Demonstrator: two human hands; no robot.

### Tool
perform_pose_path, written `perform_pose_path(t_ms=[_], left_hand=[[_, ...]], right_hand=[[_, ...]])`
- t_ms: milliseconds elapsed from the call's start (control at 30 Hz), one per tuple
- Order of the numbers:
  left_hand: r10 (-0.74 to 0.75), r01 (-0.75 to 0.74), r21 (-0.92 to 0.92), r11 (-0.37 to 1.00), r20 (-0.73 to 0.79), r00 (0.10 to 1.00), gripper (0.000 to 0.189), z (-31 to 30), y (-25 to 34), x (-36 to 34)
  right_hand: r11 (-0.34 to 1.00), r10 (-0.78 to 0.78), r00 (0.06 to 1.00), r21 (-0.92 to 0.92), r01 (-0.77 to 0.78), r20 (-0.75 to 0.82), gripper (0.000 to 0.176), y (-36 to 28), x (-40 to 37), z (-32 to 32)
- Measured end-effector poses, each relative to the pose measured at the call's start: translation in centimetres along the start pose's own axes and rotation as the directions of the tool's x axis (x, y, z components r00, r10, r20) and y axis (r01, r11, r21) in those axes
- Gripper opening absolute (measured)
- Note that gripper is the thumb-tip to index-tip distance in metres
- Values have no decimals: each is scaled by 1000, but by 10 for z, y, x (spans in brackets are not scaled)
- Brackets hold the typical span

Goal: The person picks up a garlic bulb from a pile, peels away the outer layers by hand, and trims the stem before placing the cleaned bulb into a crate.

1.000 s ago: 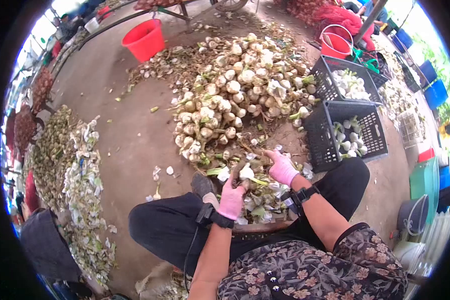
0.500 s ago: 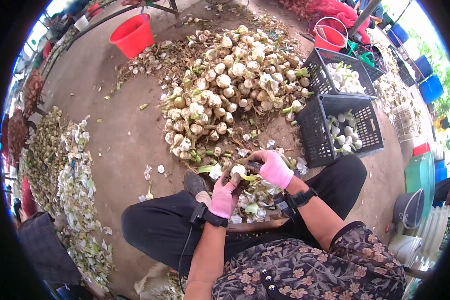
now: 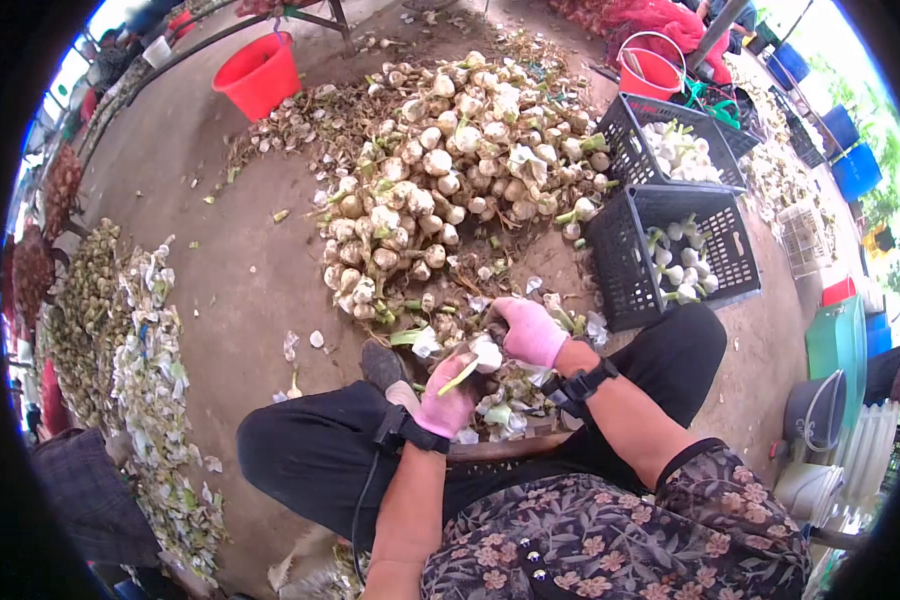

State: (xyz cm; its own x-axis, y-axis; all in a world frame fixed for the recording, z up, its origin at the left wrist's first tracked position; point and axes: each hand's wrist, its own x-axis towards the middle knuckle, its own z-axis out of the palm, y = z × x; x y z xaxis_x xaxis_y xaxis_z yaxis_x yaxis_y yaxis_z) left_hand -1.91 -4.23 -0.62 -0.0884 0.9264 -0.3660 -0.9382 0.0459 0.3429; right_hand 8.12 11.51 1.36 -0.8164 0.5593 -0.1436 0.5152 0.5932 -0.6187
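Note:
A whitish garlic bulb (image 3: 486, 353) is gripped by my left hand (image 3: 444, 396), which wears a pink glove with dark, dirty fingertips. A pale green strip of stem (image 3: 458, 377) slants across that hand's fingers. My right hand (image 3: 532, 333), gloved the same way, is closed just above and right of the bulb; its curled fingertips are dark, and what they pinch, if anything, is hidden. Below both hands, between my knees, lie peeled garlic skins and leaf scraps (image 3: 507, 415). Just beyond is a large heap of unpeeled garlic bulbs (image 3: 435, 165).
On the right stand two black crates, the nearer crate (image 3: 620, 275) and the farther crate (image 3: 615, 125), both with cleaned bulbs. A red bucket (image 3: 260, 80) stands far left, another red bucket (image 3: 650, 75) far right. Garlic skins (image 3: 155, 370) line the left floor.
The bulb has turned in my left hand, and the green stem now points down left instead of right. My right hand has shifted slightly left and is turned differently.

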Motion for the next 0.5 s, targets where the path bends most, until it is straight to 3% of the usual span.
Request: perform_pose_path(t_ms=[33,67,100,167,233,300,333,367,433,500], left_hand=[[-7,7,13,1000,23,1000,41,4,1,-2],[-39,41,-16,999,86,995,43,12,6,-4],[-40,42,-14,999,84,996,43,15,7,-9],[92,-93,94,991,20,996,48,20,10,-10],[132,-131,45,990,-18,991,55,10,6,-4],[240,-220,197,955,-83,967,58,2,2,2],[279,-251,233,939,-92,956,58,10,5,0],[279,-252,232,940,-93,956,58,6,2,3],[416,-360,442,821,-33,909,59,-5,-5,10],[368,-296,453,841,-79,926,62,2,-1,11]], right_hand=[[994,11,1000,-109,-12,-5,22,9,3,8],[974,151,984,-183,-133,91,22,16,4,10],[975,151,984,-180,-133,91,22,29,0,17],[953,247,948,-226,-200,202,24,50,-5,27],[974,165,975,-181,-137,146,26,50,-9,27],[999,51,998,11,-51,-39,32,28,-8,12],[990,63,997,128,-57,-39,30,22,-5,4],[990,63,997,127,-57,-38,30,12,-4,-4],[767,-3,998,640,-34,56,31,-12,-6,-20],[823,-72,997,567,46,23,36,-31,-10,-32]])
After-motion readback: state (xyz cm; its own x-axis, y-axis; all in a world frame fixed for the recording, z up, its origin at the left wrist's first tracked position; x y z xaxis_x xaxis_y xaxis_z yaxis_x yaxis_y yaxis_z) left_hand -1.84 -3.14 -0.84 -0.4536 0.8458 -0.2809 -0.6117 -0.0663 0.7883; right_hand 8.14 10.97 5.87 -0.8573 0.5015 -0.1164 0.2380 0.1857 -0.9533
